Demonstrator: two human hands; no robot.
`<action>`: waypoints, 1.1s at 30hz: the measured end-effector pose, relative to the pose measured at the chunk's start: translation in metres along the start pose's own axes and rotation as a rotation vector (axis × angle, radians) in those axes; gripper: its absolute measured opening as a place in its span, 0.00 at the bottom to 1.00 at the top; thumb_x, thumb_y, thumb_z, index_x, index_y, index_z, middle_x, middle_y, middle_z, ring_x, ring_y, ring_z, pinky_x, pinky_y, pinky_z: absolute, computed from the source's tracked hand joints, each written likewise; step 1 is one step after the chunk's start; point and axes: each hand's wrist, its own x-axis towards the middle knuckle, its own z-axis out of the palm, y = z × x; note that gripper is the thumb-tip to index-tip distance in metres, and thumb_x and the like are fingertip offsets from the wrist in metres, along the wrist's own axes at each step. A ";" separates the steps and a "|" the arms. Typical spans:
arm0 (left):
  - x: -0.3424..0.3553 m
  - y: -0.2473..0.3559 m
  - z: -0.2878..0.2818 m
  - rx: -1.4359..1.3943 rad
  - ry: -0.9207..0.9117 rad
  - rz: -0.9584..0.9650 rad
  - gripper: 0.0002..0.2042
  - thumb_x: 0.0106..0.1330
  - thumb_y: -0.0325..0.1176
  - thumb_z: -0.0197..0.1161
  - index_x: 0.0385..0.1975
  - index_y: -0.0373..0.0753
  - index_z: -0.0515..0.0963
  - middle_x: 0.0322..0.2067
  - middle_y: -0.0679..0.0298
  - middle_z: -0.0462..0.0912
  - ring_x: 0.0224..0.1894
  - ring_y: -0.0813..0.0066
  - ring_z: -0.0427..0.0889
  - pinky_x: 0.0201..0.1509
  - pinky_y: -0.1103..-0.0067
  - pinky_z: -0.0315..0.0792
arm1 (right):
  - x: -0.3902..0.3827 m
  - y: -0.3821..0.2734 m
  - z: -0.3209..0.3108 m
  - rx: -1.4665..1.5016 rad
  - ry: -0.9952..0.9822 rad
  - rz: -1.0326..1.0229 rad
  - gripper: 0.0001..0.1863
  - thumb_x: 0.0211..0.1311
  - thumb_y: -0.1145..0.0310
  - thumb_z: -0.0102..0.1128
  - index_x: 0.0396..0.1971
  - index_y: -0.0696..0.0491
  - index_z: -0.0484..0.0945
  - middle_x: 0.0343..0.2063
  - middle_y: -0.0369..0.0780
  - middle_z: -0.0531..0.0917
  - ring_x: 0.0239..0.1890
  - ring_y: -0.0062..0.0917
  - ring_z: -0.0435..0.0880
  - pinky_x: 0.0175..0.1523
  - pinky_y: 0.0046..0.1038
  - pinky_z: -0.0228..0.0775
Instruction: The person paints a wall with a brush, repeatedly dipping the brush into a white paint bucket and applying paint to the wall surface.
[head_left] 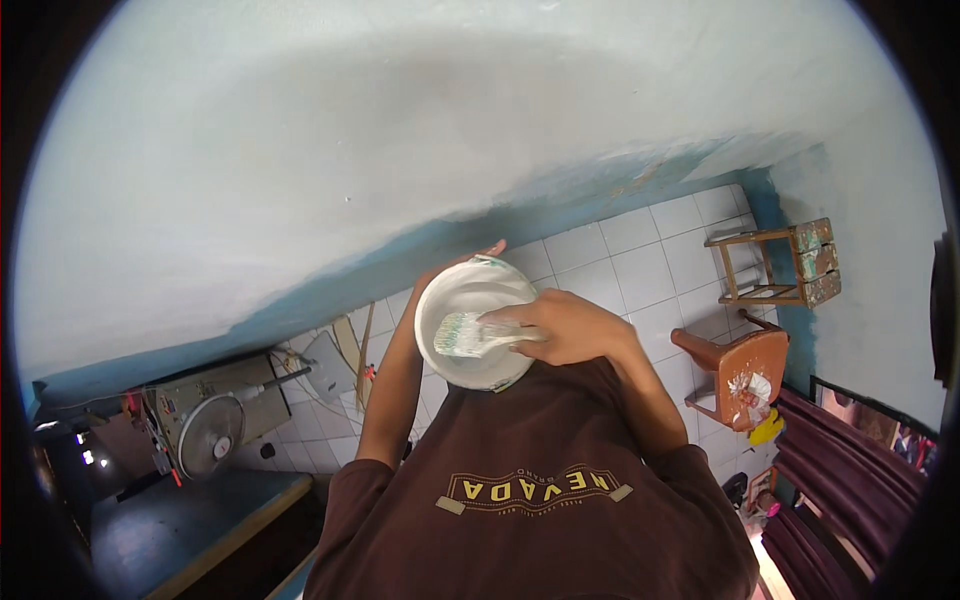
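In front of my chest is a round white paint bucket (430,300), its mouth facing up and its rim streaked with green and white paint. My left hand (458,263) carries it from the far left side; most of that hand is hidden behind the bucket, with only the fingers showing past the rim. Inside the mouth, a wide paintbrush (462,336) has bristles coated in whitish and green paint. My right hand (578,325) is closed around its handle. Whether the bristles touch paint or the bucket's inner wall, I cannot tell.
Ahead rises a pale wall (400,150) with a blue lower band. On the tiled floor (640,275), a paint-spattered wooden stool (815,262) and a brown plastic stool (745,370) stand right. A fan (212,435) and a blue-topped table (190,520) are at left; maroon curtains (840,450) hang lower right.
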 end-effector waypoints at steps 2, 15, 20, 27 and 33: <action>0.017 -0.037 -0.034 -0.289 -0.144 -0.005 0.20 0.70 0.39 0.67 0.58 0.38 0.80 0.48 0.61 0.86 0.48 0.77 0.85 0.53 0.77 0.80 | -0.015 -0.011 -0.024 0.272 0.054 -0.035 0.25 0.61 0.70 0.66 0.60 0.48 0.77 0.30 0.46 0.87 0.30 0.36 0.87 0.38 0.33 0.77; -0.012 -0.038 -0.045 -0.654 -0.222 -0.433 0.20 0.71 0.55 0.63 0.35 0.42 0.85 0.28 0.66 0.87 0.27 0.75 0.85 0.35 0.75 0.81 | 0.052 0.177 0.041 1.148 0.630 0.467 0.15 0.79 0.59 0.49 0.38 0.56 0.75 0.20 0.32 0.72 0.17 0.14 0.65 0.22 0.19 0.57; -0.026 -0.048 -0.039 -0.606 0.014 -0.479 0.21 0.70 0.58 0.63 0.34 0.44 0.84 0.26 0.69 0.86 0.25 0.77 0.83 0.31 0.75 0.78 | 0.094 0.151 0.031 1.020 0.870 0.476 0.17 0.79 0.57 0.48 0.35 0.55 0.74 0.20 0.31 0.71 0.17 0.13 0.65 0.22 0.20 0.56; -0.033 -0.070 -0.051 -0.773 -0.153 -0.512 0.22 0.69 0.59 0.63 0.24 0.46 0.84 0.21 0.68 0.85 0.19 0.74 0.81 0.27 0.73 0.78 | 0.091 0.080 0.025 0.439 1.029 0.181 0.20 0.79 0.56 0.48 0.35 0.59 0.73 0.16 0.34 0.71 0.20 0.16 0.68 0.26 0.25 0.61; -0.031 -0.063 -0.043 -0.686 -0.134 -0.511 0.22 0.69 0.60 0.62 0.25 0.47 0.84 0.22 0.68 0.85 0.20 0.74 0.81 0.27 0.73 0.78 | 0.110 0.214 0.072 0.226 1.035 0.269 0.22 0.79 0.55 0.47 0.37 0.61 0.76 0.18 0.47 0.76 0.17 0.26 0.75 0.28 0.32 0.69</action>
